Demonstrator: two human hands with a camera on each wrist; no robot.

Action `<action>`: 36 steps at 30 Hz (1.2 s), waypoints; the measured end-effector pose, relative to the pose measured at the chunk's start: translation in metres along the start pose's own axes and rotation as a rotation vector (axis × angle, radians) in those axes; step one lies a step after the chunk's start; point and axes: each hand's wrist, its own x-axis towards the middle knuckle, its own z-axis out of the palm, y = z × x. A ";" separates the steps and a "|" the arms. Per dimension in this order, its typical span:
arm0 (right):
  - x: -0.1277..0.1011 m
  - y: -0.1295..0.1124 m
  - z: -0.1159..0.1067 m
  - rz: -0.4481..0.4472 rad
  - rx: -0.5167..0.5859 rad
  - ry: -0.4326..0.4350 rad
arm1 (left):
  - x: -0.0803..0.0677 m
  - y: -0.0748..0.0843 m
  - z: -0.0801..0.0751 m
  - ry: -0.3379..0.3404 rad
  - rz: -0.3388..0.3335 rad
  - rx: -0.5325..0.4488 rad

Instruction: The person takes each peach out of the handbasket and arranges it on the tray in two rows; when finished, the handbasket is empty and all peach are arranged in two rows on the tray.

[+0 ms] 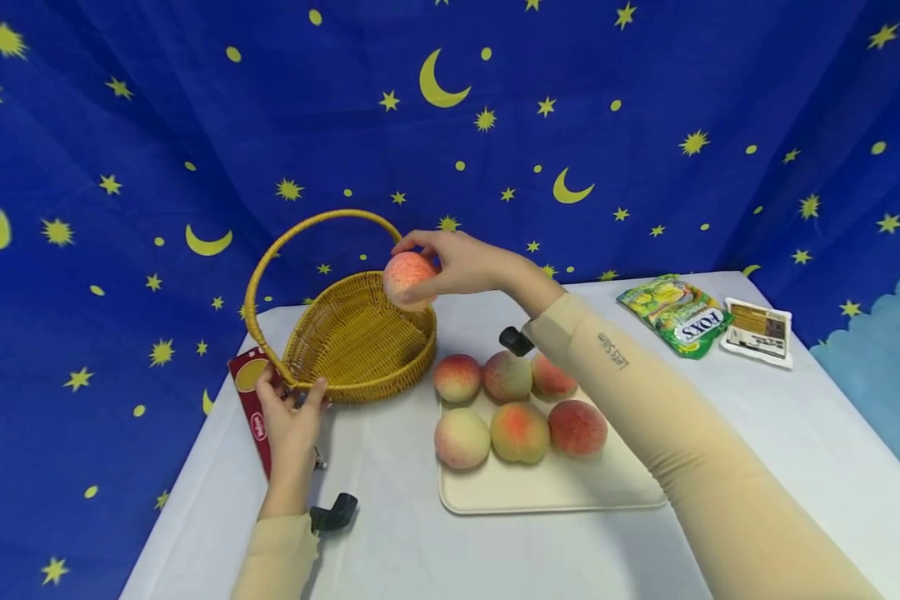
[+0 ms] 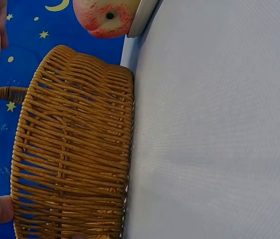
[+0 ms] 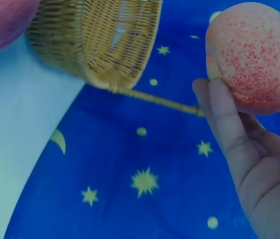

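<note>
Fingers of the right hand [image 1: 468, 262] clamped a peach [image 1: 408, 280] over the basket [image 1: 360, 362], left hand [image 1: 288, 417] gripping its rim; lowering and letting go looked next.

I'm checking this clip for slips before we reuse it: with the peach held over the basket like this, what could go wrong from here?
1. The right hand holds the peach above the basket near its far rim; released there, it might strike the rim and roll off.
2. The left hand only steadies the near rim; the light basket could tip or slide.
3. The forearm hangs over the six peaches on the tray and might knock one.
</note>
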 end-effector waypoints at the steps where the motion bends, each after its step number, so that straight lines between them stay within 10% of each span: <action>1: -0.007 0.001 -0.003 -0.002 0.015 0.011 | 0.000 0.000 0.000 0.003 0.001 0.001; 19: -0.151 0.038 -0.031 0.060 0.105 0.227 | 0.002 -0.003 0.003 -0.001 0.001 -0.038; 36: -0.255 0.068 -0.001 0.130 0.047 0.325 | -0.002 -0.001 0.003 0.010 -0.006 -0.040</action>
